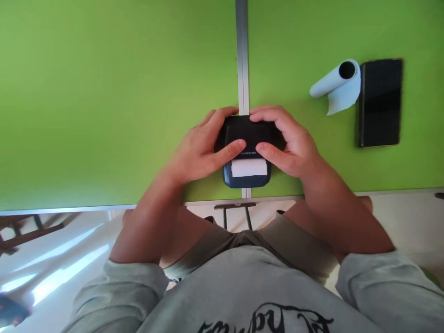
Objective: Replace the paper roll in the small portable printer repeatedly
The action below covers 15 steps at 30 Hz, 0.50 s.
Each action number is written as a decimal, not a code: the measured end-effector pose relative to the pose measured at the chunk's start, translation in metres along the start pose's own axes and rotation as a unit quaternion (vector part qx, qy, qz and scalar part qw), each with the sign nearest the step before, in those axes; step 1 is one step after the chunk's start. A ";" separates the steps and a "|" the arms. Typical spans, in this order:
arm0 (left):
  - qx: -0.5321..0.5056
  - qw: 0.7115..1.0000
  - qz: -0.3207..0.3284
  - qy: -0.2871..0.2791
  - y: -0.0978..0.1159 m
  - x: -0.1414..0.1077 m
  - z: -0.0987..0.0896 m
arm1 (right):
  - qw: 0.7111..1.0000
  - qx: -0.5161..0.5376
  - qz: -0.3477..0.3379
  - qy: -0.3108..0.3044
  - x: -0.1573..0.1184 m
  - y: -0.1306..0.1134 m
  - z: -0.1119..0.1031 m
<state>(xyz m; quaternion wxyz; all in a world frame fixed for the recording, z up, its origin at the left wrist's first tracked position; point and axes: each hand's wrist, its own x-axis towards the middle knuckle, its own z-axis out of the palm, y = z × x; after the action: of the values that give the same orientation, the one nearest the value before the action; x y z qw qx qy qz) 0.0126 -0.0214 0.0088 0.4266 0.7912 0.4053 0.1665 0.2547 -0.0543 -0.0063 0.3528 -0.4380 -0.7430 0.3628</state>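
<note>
A small dark label printer (pixel 247 132) rests near the table's front edge, over the metal seam. White paper (pixel 249 167) sticks out of its front slot. My left hand (pixel 208 145) wraps around the printer's left side, its thumb lying on the lid and its fingers at the back edge. From the right, my right hand (pixel 289 138) grips it the same way, with the thumb on top beside the printed lettering. Both thumb tips are close together but apart. The printer's sides are partly hidden behind my hands.
On the right of the green table (pixel 121 92) lies a white paper roll (pixel 328 82) with a dark core and a loose end. It lies against a black phone-like slab (pixel 381 101). The metal seam (pixel 243 55) runs from the far side to the front edge.
</note>
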 end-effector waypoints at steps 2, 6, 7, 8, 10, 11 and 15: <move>0.003 1.000 -0.002 0.002 0.002 0.001 0.001 | 1.000 0.001 -0.001 -0.007 0.001 0.000 -0.001; -0.003 1.000 -0.005 -0.003 0.002 0.002 0.000 | 1.000 -0.005 -0.004 -0.020 0.001 0.001 -0.003; -0.006 1.000 -0.007 -0.004 0.002 0.002 0.000 | 1.000 -0.007 -0.006 -0.021 0.001 0.001 -0.003; -0.008 1.000 -0.008 -0.005 0.001 0.002 -0.001 | 1.000 -0.007 -0.009 -0.021 0.000 0.001 -0.003; -0.015 1.000 -0.010 -0.005 0.002 0.002 -0.001 | 1.000 -0.007 -0.017 -0.020 0.000 0.002 -0.003; -0.018 1.000 -0.010 -0.004 0.002 0.002 -0.001 | 1.000 -0.009 -0.021 -0.020 0.000 0.002 -0.003; -0.037 0.999 -0.010 -0.003 0.002 0.003 0.000 | 0.999 -0.015 -0.029 -0.024 0.000 0.004 -0.002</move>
<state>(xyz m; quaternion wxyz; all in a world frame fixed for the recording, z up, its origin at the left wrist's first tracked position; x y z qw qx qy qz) 0.0157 -0.0193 0.0101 0.4585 0.7713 0.4053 0.1748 0.2575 -0.0523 -0.0088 0.3385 -0.4131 -0.7689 0.3515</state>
